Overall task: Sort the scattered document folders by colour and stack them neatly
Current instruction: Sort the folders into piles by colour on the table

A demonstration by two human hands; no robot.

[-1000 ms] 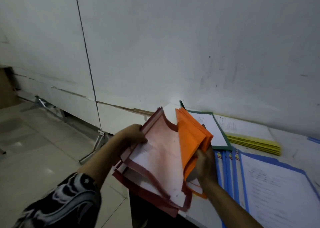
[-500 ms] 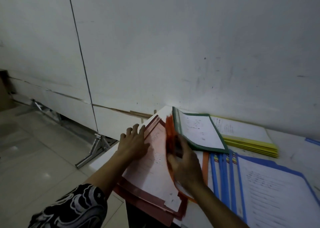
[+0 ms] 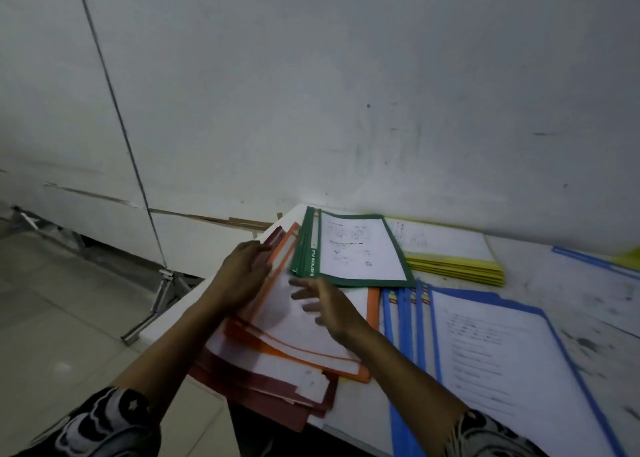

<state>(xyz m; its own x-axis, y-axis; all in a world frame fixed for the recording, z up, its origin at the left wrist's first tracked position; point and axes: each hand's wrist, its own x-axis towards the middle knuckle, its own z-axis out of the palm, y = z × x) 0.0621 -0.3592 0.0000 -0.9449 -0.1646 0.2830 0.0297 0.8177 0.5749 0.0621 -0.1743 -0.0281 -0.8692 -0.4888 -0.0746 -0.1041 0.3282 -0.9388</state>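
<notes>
Head view, one frame, contents as recorded.

Left hand: lay at the far left edge of the mixed pile, centre-left of the frame, fingers bent against the edges of the red and orange folders. Blur hid whether they gripped or only touched.

Right hand: sat over the white top sheet of the orange folders, fingers spread and nearly straight, holding nothing.

Orange folders: lay fanned and askew at centre frame, on top of the red folders, their upper right corner tucked under the green ones.

Red folders: formed the bottom of the same pile, skewed, with the lower corner overhanging the counter edge.

Green folders: were stacked above centre, spine to the left, with a printed sheet showing.

Yellow folders: lay in a flat stack just right of the green, against the wall.

Blue folders: overlapped in a row at lower right, spines stepped leftward.

Counter: was white and scuffed.

Floor: was tiled, at lower left, with a metal bracket at the wall base.
</notes>
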